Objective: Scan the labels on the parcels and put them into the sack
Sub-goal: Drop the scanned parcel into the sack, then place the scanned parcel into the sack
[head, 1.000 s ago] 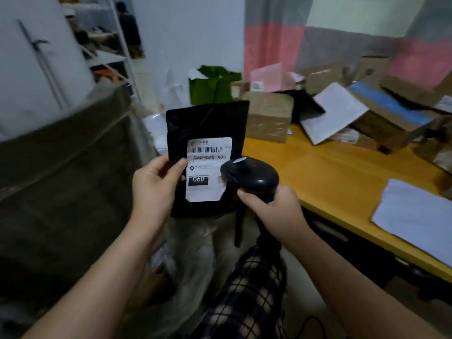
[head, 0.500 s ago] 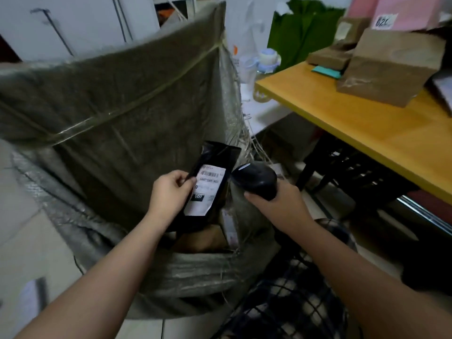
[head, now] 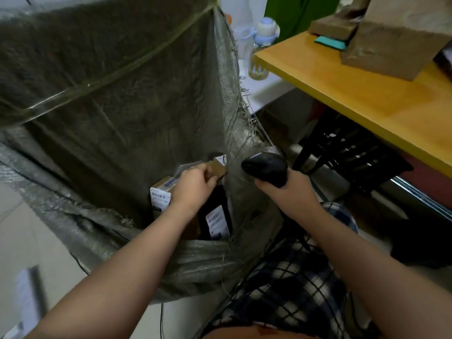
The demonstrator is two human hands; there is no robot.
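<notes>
Left hand [head: 193,187] is above black parcel [head: 216,216] standing upright in sack [head: 122,106].

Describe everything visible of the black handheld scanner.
The black handheld scanner is smooth, slightly glossy plastic with a rounded head. The right hand grips its handle, hiding it, so only the head shows. It hangs in the air beside the frayed edge of the grey-green woven sack, head facing toward its opening.

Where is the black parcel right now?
Head view, low centre: the black parcel stands inside the sack under the left hand, a labelled cardboard box to its left, the scanner in the right hand to its right.
</notes>
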